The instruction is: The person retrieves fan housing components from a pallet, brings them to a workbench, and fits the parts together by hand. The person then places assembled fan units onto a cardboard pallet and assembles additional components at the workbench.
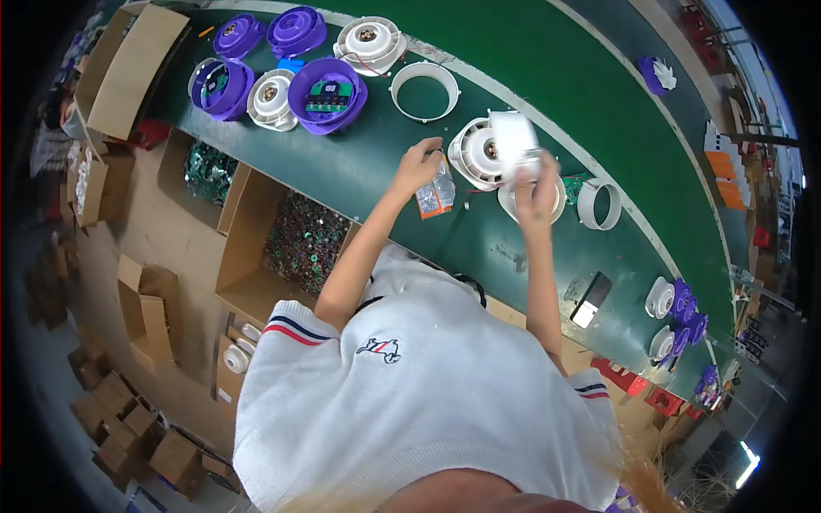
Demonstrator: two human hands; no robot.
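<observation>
My left hand (pixel 417 167) has its fingers curled at the top end of a small clear plastic bag (pixel 437 190) with an orange lower edge and greyish contents. My right hand (pixel 535 190) grips a white part (pixel 513 138), blurred by motion, so its exact kind is unclear. This part is raised over a round white fan-like housing (pixel 466 152) with a copper-coloured centre and hides its right side. Under my right hand lies another round white piece (pixel 554 203), partly covered.
Purple housings with circuit boards (pixel 329 96) and white motor housings (pixel 369 41) stand at the upper left. White rings (pixel 425 91) lie on the green bench, with a phone (pixel 591 300) to the right. Boxes of small parts (pixel 242 248) sit below the bench edge.
</observation>
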